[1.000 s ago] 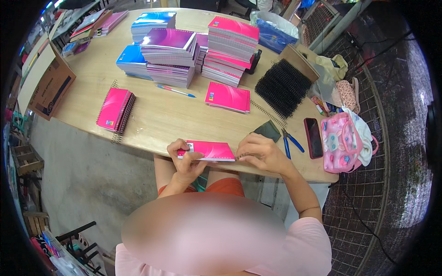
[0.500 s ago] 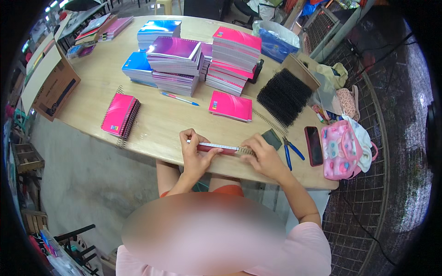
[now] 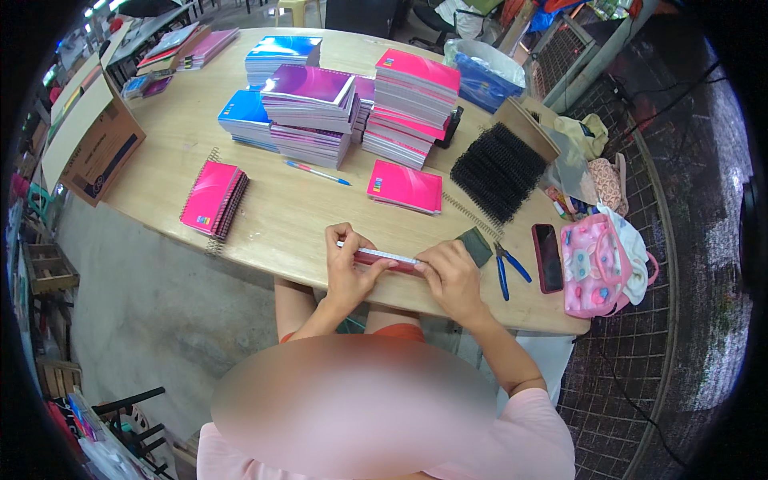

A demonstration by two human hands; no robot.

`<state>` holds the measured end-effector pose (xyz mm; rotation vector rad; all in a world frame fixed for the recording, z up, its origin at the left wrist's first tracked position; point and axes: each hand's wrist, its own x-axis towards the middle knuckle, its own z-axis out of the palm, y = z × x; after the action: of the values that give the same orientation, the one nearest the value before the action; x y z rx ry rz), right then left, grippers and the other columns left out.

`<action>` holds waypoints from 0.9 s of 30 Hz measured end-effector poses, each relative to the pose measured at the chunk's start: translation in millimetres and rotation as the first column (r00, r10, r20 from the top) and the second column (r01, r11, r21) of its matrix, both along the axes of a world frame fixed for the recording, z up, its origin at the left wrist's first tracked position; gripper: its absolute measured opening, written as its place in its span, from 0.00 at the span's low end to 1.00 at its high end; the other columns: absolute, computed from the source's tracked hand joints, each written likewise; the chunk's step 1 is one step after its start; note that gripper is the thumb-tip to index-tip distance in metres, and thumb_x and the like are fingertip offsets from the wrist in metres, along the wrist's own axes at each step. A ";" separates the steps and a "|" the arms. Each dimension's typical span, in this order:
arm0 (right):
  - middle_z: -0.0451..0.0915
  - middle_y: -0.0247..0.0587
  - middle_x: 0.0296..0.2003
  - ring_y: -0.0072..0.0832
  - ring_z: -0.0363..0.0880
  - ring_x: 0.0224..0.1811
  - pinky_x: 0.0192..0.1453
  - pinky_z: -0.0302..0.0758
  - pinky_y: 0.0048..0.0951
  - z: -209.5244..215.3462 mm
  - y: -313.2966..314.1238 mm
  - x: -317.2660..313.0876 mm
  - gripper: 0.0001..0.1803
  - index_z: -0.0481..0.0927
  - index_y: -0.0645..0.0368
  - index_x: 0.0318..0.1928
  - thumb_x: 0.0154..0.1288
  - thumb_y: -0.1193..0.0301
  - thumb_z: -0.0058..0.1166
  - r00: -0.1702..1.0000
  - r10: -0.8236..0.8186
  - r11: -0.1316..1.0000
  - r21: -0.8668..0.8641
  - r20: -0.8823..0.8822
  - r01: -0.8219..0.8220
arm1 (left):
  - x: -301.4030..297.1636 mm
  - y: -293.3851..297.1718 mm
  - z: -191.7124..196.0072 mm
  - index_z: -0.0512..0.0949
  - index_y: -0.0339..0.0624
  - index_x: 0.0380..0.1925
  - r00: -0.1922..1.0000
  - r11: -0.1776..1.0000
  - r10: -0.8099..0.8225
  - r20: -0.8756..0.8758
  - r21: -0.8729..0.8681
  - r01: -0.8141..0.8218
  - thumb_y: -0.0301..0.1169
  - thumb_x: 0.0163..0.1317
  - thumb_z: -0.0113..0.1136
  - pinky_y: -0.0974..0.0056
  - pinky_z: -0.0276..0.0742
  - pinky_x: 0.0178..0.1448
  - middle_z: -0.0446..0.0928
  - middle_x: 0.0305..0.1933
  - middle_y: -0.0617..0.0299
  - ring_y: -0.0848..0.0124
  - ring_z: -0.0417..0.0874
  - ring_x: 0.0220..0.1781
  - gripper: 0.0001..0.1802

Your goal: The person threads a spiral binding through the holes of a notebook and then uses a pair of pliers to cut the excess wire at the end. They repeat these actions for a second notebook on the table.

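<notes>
A pink notebook (image 3: 387,258) stands on its edge at the near rim of the wooden table (image 3: 280,224), its spine side up. My left hand (image 3: 349,270) grips its left end. My right hand (image 3: 450,276) grips its right end. A flat pink notebook (image 3: 405,186) lies just beyond my hands. A blue pen (image 3: 317,171) rests further back, in front of the stacks.
Stacks of pink, purple and blue notebooks (image 3: 352,104) fill the table's middle. A spiral-bound pink pile (image 3: 214,198) lies left. Black binding coils (image 3: 499,170), blue pliers (image 3: 507,270), a dark phone (image 3: 548,258) and a pink bag (image 3: 599,267) sit right. A cardboard box (image 3: 92,148) is at far left.
The notebook lay flat in both hands a second ago; it has been turned up onto its edge, and my hands have closed in on its two ends.
</notes>
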<state>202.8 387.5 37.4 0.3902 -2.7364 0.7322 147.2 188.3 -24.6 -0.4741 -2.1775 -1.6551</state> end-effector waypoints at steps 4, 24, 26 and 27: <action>0.75 0.52 0.58 0.49 0.73 0.62 0.62 0.71 0.47 8.6 11.1 -0.5 0.24 0.82 0.52 0.58 0.65 0.56 0.63 0.997 0.069 0.996 0.052 0.035 -0.071 | 0.7 -7.2 -2.0 0.77 0.36 0.31 0.999 0.999 -0.038 -0.002 -0.012 0.038 0.33 0.36 0.85 0.56 0.74 0.51 0.64 0.45 0.51 0.57 0.70 0.49 0.26; 0.82 0.59 0.50 0.52 0.77 0.57 0.67 0.71 0.43 -9.3 93.9 -47.5 0.35 0.84 0.63 0.52 0.39 0.62 0.73 0.947 -0.134 0.951 0.307 0.293 0.039 | -15.9 10.5 -37.0 0.73 0.44 0.39 0.994 0.995 -0.097 -0.043 -0.031 0.095 0.48 0.40 0.82 0.49 0.70 0.61 0.68 0.52 0.47 0.48 0.71 0.56 0.34; 0.78 0.56 0.58 0.50 0.78 0.59 0.67 0.71 0.43 -16.5 116.8 -56.2 0.35 0.76 0.65 0.63 0.51 0.70 0.67 0.942 0.026 0.990 0.136 -0.335 0.021 | -18.1 16.5 -26.2 0.71 0.44 0.38 0.980 0.989 -0.130 -0.150 0.057 0.140 0.45 0.37 0.82 0.51 0.70 0.56 0.67 0.48 0.49 0.50 0.71 0.51 0.34; 0.78 0.53 0.60 0.45 0.79 0.59 0.65 0.74 0.42 -7.9 124.8 -53.0 0.32 0.73 0.64 0.67 0.62 0.68 0.61 0.911 -0.042 0.997 0.042 -0.409 0.065 | -10.7 13.2 -22.2 0.70 0.43 0.37 0.977 0.984 -0.134 -0.163 0.097 0.151 0.41 0.35 0.83 0.51 0.70 0.54 0.65 0.48 0.50 0.50 0.70 0.49 0.34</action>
<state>149.8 512.3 29.5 0.4244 -2.3632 0.4941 136.5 201.5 -46.8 -0.7189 -1.9696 -1.7373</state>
